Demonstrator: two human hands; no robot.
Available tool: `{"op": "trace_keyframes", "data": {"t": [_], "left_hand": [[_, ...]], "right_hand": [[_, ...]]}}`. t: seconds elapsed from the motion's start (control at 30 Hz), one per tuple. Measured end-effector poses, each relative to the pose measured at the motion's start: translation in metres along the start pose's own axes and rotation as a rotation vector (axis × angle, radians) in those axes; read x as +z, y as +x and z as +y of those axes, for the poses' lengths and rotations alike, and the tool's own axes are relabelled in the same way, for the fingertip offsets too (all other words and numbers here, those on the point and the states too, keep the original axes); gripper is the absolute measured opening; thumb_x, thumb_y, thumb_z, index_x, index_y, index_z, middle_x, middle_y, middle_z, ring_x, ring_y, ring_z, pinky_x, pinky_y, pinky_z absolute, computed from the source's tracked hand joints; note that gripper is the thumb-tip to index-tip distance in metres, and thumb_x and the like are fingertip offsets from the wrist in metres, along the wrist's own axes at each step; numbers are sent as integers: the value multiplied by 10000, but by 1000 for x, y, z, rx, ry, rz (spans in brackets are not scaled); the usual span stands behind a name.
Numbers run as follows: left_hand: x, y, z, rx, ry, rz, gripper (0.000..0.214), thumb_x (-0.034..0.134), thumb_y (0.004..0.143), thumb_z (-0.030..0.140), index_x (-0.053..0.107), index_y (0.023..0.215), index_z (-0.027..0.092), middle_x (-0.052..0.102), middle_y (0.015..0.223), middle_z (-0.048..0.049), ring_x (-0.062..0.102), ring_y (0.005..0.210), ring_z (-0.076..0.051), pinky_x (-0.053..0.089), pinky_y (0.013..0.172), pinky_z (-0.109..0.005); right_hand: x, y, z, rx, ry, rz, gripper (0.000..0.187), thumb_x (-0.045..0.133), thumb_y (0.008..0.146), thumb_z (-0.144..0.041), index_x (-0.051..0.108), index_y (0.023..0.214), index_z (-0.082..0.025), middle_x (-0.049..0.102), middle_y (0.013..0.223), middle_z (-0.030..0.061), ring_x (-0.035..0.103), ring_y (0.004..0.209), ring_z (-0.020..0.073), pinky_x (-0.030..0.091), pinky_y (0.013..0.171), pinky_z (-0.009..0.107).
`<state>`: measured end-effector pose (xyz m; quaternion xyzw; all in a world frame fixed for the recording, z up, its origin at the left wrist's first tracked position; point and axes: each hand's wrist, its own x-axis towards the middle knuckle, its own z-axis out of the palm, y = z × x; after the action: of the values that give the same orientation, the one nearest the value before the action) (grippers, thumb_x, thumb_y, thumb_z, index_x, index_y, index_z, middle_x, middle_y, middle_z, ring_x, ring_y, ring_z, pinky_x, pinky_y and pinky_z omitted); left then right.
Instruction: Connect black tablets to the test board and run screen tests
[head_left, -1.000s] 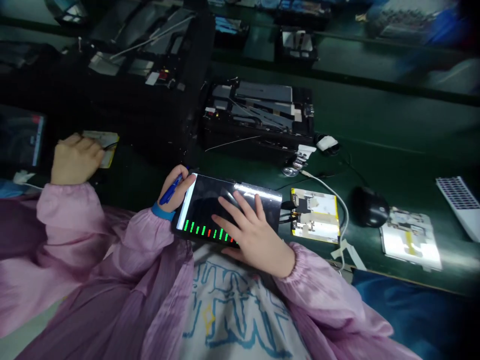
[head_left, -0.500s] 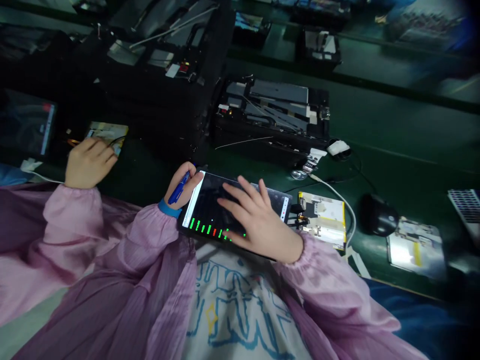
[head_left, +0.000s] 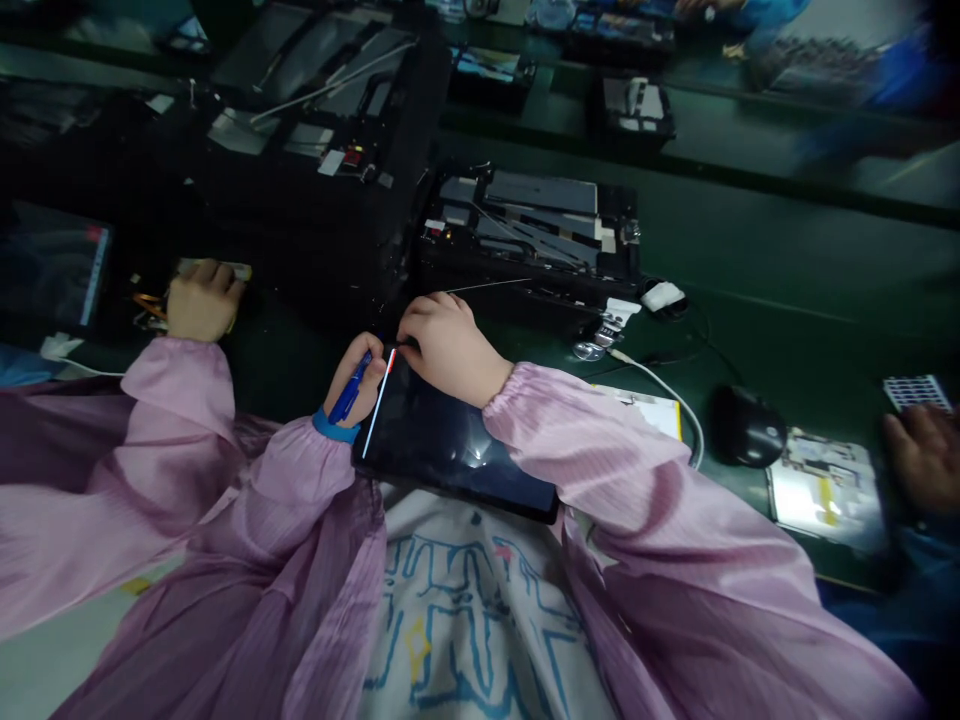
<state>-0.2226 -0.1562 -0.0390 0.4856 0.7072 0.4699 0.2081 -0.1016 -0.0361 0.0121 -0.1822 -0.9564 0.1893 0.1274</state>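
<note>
A black tablet point(head_left: 450, 430) lies tilted in front of my body, its screen mostly dark with a white strip and a small red patch at the left end. My left hand point(head_left: 358, 375), with a blue wristband, is closed at that left edge and has a blue pen point(head_left: 349, 388) tucked in it. My right hand point(head_left: 455, 347) reaches across the screen to the far left corner, fingers curled over the edge there. The fingertips are partly hidden.
At left, a co-worker's hand point(head_left: 201, 300) rests on a small board, beside another tablet point(head_left: 56, 265). Ahead stand black trays of panels point(head_left: 540, 215). A mouse point(head_left: 746, 425), a white cable point(head_left: 667, 385) and an opened device point(head_left: 829, 490) lie right. Another person's hand point(head_left: 922, 455) shows far right.
My right hand has moved from over the screen up and left to the tablet's far left corner. The green and red text is gone and the screen is mostly dark.
</note>
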Motion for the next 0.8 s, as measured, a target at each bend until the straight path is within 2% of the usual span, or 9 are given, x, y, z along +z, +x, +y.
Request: {"op": "trace_keyframes", "data": {"t": [0.07,0.17,0.33,0.43,0.5,0.57,0.67,0.8], "left_hand": [[0,0,-1,9,-9,-1,424,399,864,639,378,738,235,362,668,19,370,607,-133,354,575,-304],[1,-1,-3,39,-30,12,395,391,889,600,391,745,232,368,672,17,370,604,-132,348,569,-300],[1,0,-2,20,-14,-10,396,365,906,578,405,738,222,358,663,27,380,599,-111,343,578,-287],[0,1,0,-20,33,-8,376,401,890,568,410,737,225,362,643,26,386,594,-118,348,573,-292],[0,1,0,-36,56,3,358,411,889,558,415,747,229,356,646,21,385,596,-128,348,576,-301],[0,1,-2,-39,51,2,358,412,890,565,421,756,233,351,647,18,385,592,-137,343,576,-307],[2,2,-3,-26,8,14,399,428,875,611,414,743,234,349,634,18,380,572,-150,331,557,-314],[4,3,-3,-10,-20,22,410,456,866,608,404,730,225,358,640,13,377,572,-153,333,546,-308]], "right_hand": [[-3,-7,-2,-54,-11,25,143,546,858,-148,684,833,-175,634,1042,85,476,1073,268,334,984,455],[-11,-27,-3,-104,70,-14,123,550,853,-151,652,792,-180,642,987,66,504,995,235,374,879,373],[-26,-68,1,-52,265,-86,135,516,847,-96,598,798,-190,645,821,25,546,880,190,398,837,336],[-36,-89,12,-12,386,-40,132,492,848,-102,575,804,-195,623,781,22,560,802,173,436,784,329],[-43,-103,23,50,493,40,114,491,860,-141,568,804,-202,616,785,22,572,763,164,458,722,314],[-50,-119,37,172,606,169,80,523,867,-193,565,800,-209,611,782,16,584,723,157,469,660,303],[-57,-141,55,363,774,457,58,602,844,-236,563,804,-221,597,726,0,568,635,149,447,571,293],[-66,-164,64,431,876,796,83,648,787,-208,586,759,-254,540,651,4,508,553,154,357,489,305]]}}
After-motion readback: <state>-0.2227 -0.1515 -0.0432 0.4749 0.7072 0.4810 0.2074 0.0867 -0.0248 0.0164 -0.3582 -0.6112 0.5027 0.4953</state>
